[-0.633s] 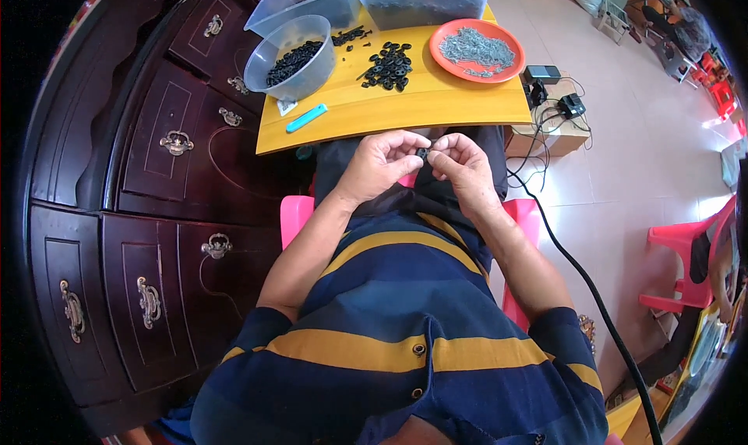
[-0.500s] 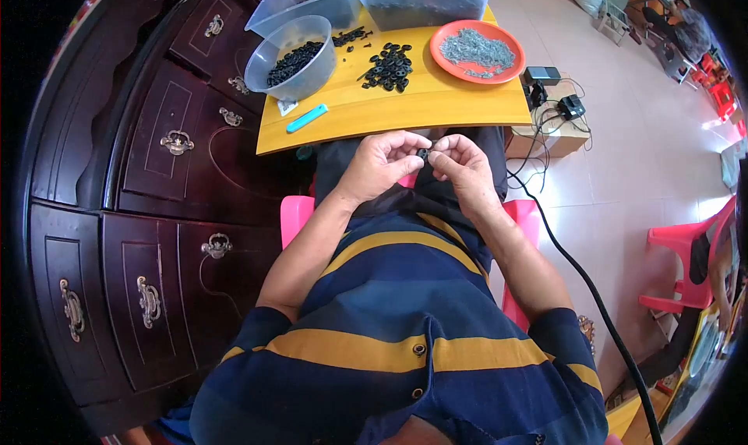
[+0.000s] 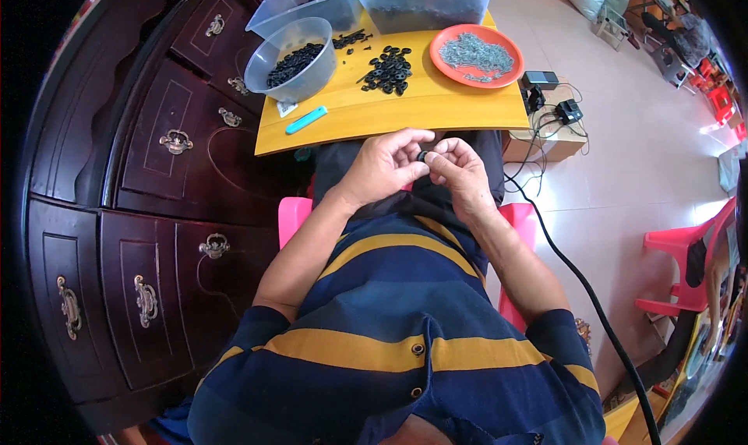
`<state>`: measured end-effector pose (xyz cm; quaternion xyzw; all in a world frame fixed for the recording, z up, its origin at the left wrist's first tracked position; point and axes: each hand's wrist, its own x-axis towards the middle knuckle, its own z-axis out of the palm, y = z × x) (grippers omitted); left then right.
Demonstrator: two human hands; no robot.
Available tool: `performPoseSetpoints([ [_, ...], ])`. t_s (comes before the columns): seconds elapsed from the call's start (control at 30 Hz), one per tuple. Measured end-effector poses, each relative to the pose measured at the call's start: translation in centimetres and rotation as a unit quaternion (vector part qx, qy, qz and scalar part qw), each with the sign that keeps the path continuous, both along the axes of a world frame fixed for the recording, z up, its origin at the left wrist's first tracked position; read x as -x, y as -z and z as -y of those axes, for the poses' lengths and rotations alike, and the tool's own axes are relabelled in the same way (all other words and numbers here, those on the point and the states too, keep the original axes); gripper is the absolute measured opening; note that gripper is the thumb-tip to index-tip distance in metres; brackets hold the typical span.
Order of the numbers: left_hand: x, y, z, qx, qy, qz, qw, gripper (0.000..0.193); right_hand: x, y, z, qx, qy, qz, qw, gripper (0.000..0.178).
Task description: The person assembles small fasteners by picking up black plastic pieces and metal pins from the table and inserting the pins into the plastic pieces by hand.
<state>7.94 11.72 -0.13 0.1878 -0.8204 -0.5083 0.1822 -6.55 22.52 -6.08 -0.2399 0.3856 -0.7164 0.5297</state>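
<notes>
We pinch the small black part (image 3: 421, 157) in our right hand (image 3: 460, 172) over our lap (image 3: 335, 167), our left hand (image 3: 382, 164) loosely curled beside it, its grip unclear; a slackened pinch could drop it

Illumination bright overall, daylight-like; source out of view. Strongest light at right: pale floor (image 3: 604, 188) carries white glare patches near the right rim. Left side dimmer: dark wooden cabinet (image 3: 140, 246) sinks toward black low down, with faint sheen on its panels. Yellow tabletop (image 3: 460, 111) evenly lit. Fisheye distortion marked: cabinet edges bow, near table edge curves, corners vignette to black. Centre acceptably sharp; left hand (image 3: 380, 166) and right hand (image 3: 461, 178) well exposed. Black piece (image 3: 421, 157) at the fingertips too small and dark to resolve. Far right margin soft and stretched.
</notes>
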Motion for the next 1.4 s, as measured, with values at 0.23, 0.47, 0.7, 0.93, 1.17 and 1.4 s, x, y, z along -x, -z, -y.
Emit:
performPoseSetpoints([
  [0.23,1.4,0.2,-1.7,0.317,-0.111,0.014,0.942,0.042,-0.7,0.7,0.2,-0.007,0.055,0.058,0.997,0.012],
  [0.47,1.2,0.4,-1.8,0.373,-0.108,0.004,0.921,0.027,-0.9,0.3,0.0,-0.032,0.066,0.063,0.995,0.013],
  [0.7,0.9,0.1,-1.8,0.361,-0.079,0.022,0.929,0.028,-0.3,0.4,0.0,-0.045,0.039,0.104,0.993,0.012],
  [0.93,0.7,-0.1,-1.6,0.354,-0.053,0.045,0.933,0.025,-0.4,0.4,0.1,-0.018,0.044,0.084,0.995,0.01],
  [1.17,0.7,0.1,-1.5,0.368,-0.051,0.029,0.928,0.021,-0.7,0.4,0.1,-0.012,0.06,0.077,0.995,0.009],
  [1.4,1.0,0.6,-1.1,0.377,-0.036,0.01,0.925,0.018,-0.7,0.8,-0.2,-0.002,0.078,0.025,0.997,0.006],
])
